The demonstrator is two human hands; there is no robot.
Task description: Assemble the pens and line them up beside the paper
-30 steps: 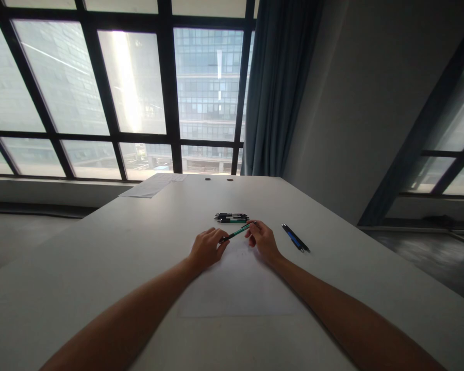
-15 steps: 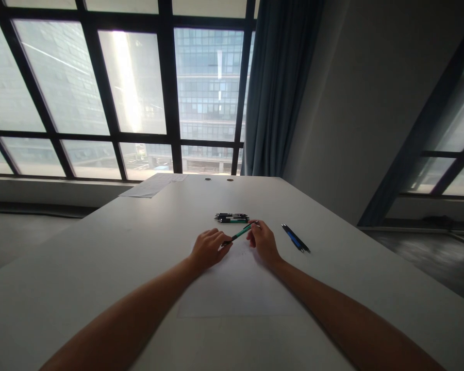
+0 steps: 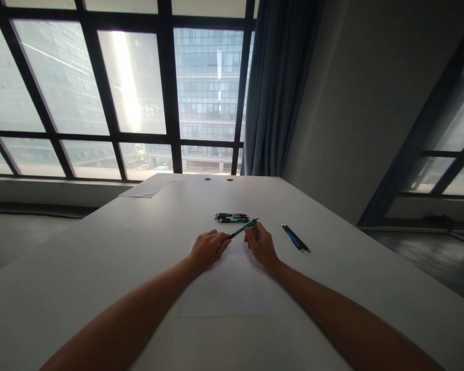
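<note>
Over a white sheet of paper (image 3: pixel 239 293), my left hand (image 3: pixel 209 247) is closed on the lower end of a green pen (image 3: pixel 241 230) with black ends. The pen slants up to the right. Its far end reaches the fingertips of my right hand (image 3: pixel 262 243), which are curled together just below it. Whether those fingers touch the pen or pinch something small is hidden. Beyond the hands lies a row of several pens (image 3: pixel 232 217), black ones with a green one nearest. To the right, a blue pen (image 3: pixel 293 238) and a black pen (image 3: pixel 302 241) lie side by side.
The white table (image 3: pixel 100 288) runs away towards the windows. Papers (image 3: pixel 149 186) lie at its far left edge, and two dark round spots (image 3: pixel 230 180) show at the far end. A blue curtain (image 3: pixel 280 93) hangs behind.
My right hand's fingers have slid off the pen's upper end and sit slightly lower, so that end now shows. The pen has risen a little in my left hand.
</note>
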